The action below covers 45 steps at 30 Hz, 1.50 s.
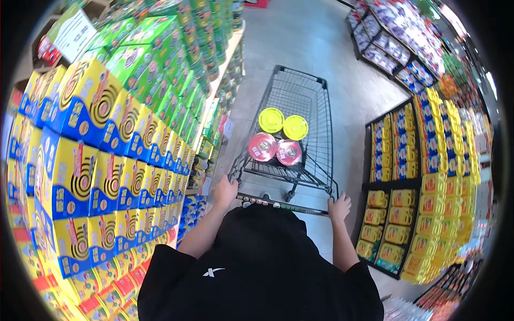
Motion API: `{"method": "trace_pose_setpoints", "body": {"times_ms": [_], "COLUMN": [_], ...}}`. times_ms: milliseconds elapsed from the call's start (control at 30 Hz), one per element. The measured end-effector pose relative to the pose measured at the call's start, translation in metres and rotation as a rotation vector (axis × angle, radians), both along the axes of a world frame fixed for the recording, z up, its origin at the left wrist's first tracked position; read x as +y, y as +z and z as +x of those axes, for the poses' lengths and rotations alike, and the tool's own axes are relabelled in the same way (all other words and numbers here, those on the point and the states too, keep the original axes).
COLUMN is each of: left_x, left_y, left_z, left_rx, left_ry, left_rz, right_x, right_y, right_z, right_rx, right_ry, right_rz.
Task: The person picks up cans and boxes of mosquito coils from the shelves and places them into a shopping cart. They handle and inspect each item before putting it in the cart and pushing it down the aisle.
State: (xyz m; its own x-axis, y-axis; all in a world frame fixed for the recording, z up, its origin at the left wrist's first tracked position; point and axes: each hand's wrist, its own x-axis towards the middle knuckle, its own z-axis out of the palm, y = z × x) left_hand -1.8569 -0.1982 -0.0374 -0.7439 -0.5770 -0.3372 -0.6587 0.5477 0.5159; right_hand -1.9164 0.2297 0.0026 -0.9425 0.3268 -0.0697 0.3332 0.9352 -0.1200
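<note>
A dark wire shopping cart (325, 125) stands in front of me. My left hand (225, 191) is closed around the frame at the left end of its handle. At the handle's right end, my right hand (339, 207) grips the frame, with its fingers curled and partly apart. Inside the cart, near my end, are two round containers with yellow tops, one on the left (271, 120) and one on the right (295, 127). Two round pink-topped packages, left (262, 146) and right (289, 152), sit closer to me. My dark shirt hides the middle of the handle.
Stacked yellow-and-blue boxes (75, 176) with spiral pictures line the left side, with green boxes (142, 67) farther along. On the right stands a black display rack (417, 184) of yellow bottles. Another display (385, 43) is at the far right. Grey floor (300, 32) runs ahead between them.
</note>
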Motion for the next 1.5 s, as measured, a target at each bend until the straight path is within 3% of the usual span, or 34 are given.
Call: {"method": "trace_pose_setpoints", "body": {"times_ms": [33, 100, 167, 233, 333, 433, 567, 667, 867, 900, 1033, 1133, 1267, 1500], "left_x": [-0.001, 0.002, 0.005, 0.011, 0.007, -0.013, -0.070, -0.088, -0.112, -0.115, -0.124, -0.125, -0.131, -0.122], "left_y": [0.005, 0.000, 0.009, 0.051, 0.116, 0.217, 0.305, 0.384, 0.443, 0.448, 0.474, 0.471, 0.467, 0.466], "left_z": [0.000, 0.004, 0.007, 0.014, 0.027, 0.063, 0.132, 0.177, 0.237, 0.240, 0.246, 0.245, 0.250, 0.257], "left_rx": [-0.054, 0.113, 0.249, 0.344, 0.774, 0.980, 1.313, 0.846, 0.393, 0.354, 0.270, 0.311, 0.134, 0.176], "left_ry": [0.003, 0.051, 0.095, 0.134, 0.161, 0.142, 0.402, 0.856, 0.642, 0.593, 0.665, 0.582, 0.609, 0.569], "left_rz": [0.059, 0.112, 0.115, 0.075, -0.008, -0.370, -1.053, -1.466, -1.138, -1.187, -0.863, -0.870, -0.968, -0.995], "right_x": [-0.004, -0.017, -0.056, -0.095, -0.139, -0.171, -0.193, -0.199, -0.203, -0.203, -0.204, -0.207, -0.206, -0.216], "right_y": [-0.007, -0.024, -0.008, 0.009, 0.015, 0.023, 0.023, 0.009, -0.002, -0.004, -0.008, -0.007, -0.004, -0.003], "right_z": [-0.004, -0.019, -0.029, -0.039, -0.045, -0.046, -0.051, -0.060, -0.061, -0.061, -0.061, -0.061, -0.058, -0.058], "right_rx": [0.078, 0.245, 0.200, 0.120, 0.028, -0.193, -0.223, -0.232, -0.286, -0.286, -0.318, -0.339, -0.371, -0.363], "right_ry": [0.097, 0.303, 0.464, 0.625, 0.825, 0.836, 0.960, 0.999, 0.982, 0.999, 0.982, 0.980, 0.975, 1.052], "right_rz": [-0.022, -0.084, -0.278, -0.458, -0.651, -0.820, -0.866, -0.894, -0.978, -0.947, -0.957, -0.965, -0.986, -0.987]}}
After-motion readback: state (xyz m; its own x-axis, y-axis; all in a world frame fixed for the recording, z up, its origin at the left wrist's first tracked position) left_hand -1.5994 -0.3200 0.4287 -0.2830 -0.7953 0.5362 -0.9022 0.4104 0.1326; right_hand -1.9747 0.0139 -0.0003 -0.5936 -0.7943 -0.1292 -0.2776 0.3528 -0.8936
